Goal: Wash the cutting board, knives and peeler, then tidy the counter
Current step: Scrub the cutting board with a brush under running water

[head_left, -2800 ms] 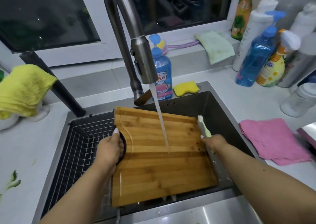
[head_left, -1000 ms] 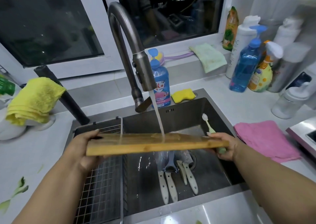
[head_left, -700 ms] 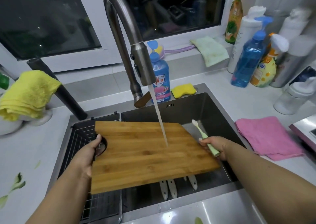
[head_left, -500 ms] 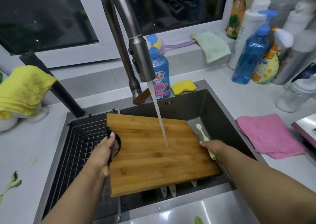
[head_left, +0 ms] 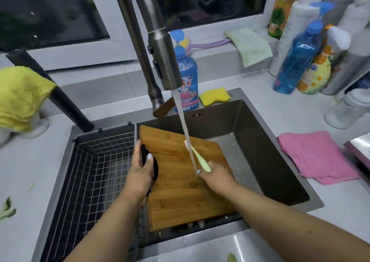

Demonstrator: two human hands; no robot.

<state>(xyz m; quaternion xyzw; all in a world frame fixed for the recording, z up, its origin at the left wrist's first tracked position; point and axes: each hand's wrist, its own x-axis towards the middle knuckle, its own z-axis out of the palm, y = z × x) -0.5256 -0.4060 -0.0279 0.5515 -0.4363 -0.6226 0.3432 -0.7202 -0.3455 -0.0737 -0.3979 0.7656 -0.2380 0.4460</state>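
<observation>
Your left hand (head_left: 142, 173) gripped the cutting board (head_left: 186, 179) by its black handle hole, holding it tilted over the sink (head_left: 280, 171). Your right hand (head_left: 215, 176), just right of the left, clenched a green toothbrush (head_left: 197, 157), its head on the board under the water stream (head_left: 185, 129). 2 knife handles (head_left: 197, 224) showed below the board's near edge.

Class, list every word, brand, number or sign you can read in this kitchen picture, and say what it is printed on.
"AC" – on the tall white bottle by the window; the start of the word is cut off by the blue spray bottle.
Dish soap bottle behind the tap: large Chinese characters on the label, too blurred to read.
Yellow spray bottle: label print too small to read.
Green-and-orange bottle on the sill: no legible text.
</observation>
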